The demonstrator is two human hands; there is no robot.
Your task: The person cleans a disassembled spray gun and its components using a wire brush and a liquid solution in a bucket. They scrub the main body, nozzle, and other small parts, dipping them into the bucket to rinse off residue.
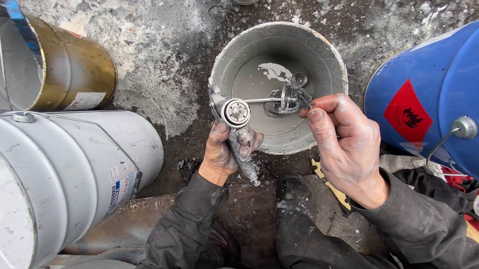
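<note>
- A paint-caked spray gun (234, 123) is gripped in the left hand (223, 150), above the grey bucket (327, 63).
- A small wire brush (298, 94) is pinched by the right hand (345, 143) over that bucket.
- Cleaning appears underway; careful scrubbing strokes are likely needed.

You crouch on a stained concrete floor (163, 36). A grey bucket (327, 52) stands on it; left of that bucket lie a white drum (63, 171) and a gold can (82, 65), right of it a blue drum (443, 88).
</note>
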